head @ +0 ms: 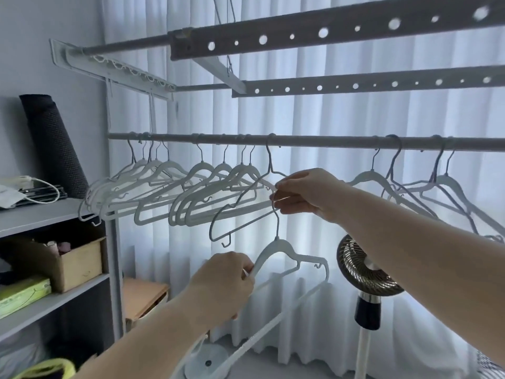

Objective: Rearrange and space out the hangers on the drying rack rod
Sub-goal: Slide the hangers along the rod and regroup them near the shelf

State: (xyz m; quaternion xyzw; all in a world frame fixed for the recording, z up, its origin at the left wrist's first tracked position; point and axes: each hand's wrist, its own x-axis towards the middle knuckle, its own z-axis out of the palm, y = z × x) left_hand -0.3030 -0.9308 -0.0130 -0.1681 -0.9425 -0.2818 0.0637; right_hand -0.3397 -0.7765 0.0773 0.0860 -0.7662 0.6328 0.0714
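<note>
A horizontal rod (314,140) of the drying rack carries several white hangers (153,184) bunched at its left and a few more hangers (404,187) spread at its right. A thin grey wire hanger (240,203) hooks on the rod near the middle. My right hand (303,192) pinches that hanger's shoulder and the hook of a lower white hanger (289,255), which dangles off the rod. My left hand (224,283) grips the lower hanger's left arm.
Two perforated bars (328,34) of the rack run overhead. A shelf unit (49,214) with boxes stands at the left, a rolled dark mat (52,143) on top. A standing fan (363,272) is at lower right. White curtains hang behind.
</note>
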